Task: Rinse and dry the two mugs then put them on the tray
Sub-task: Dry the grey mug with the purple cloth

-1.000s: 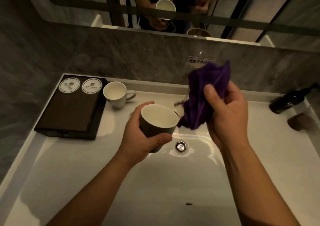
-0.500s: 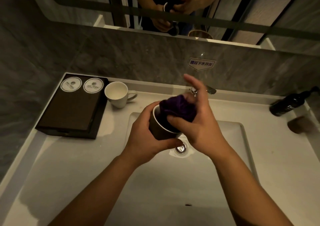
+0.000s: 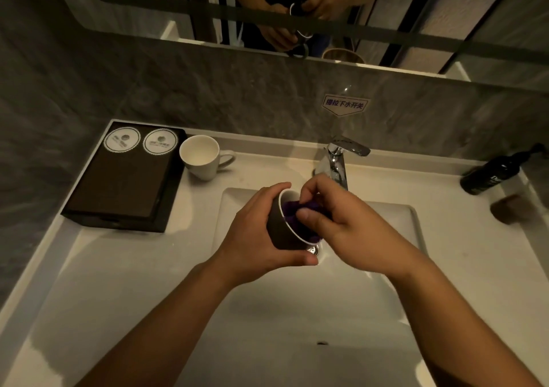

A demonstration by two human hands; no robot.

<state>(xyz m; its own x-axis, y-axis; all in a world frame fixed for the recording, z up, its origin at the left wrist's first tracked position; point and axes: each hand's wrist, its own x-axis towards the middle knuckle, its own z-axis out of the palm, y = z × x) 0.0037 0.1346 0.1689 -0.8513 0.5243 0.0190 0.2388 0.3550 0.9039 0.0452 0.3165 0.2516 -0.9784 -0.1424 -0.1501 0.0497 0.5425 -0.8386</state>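
Here, left hand (image 3: 252, 235) grips dark mug (image 3: 280, 233), right hand (image 3: 344, 223) pinches cloth (image 3: 288, 210) inside; faucet (image 3: 338, 161) close behind.

Two mugs: a dark round mug with a white rim (image 3: 278, 230) in front of the one chrome tap (image 3: 338, 161), a white ceramic mug (image 3: 199, 156) left of it. One purple cloth (image 3: 289, 210). One dark rectangular tray (image 3: 124, 187) farther left, bearing two round white discs (image 3: 121, 139) (image 3: 160, 142). One black pump bottle (image 3: 487, 175) right of the tap.

the dark mug (image 3: 279, 229) hides most of the purple cloth (image 3: 288, 210) and half the drain (image 3: 313, 249); right of it, a brown object (image 3: 508, 212) is blurred.
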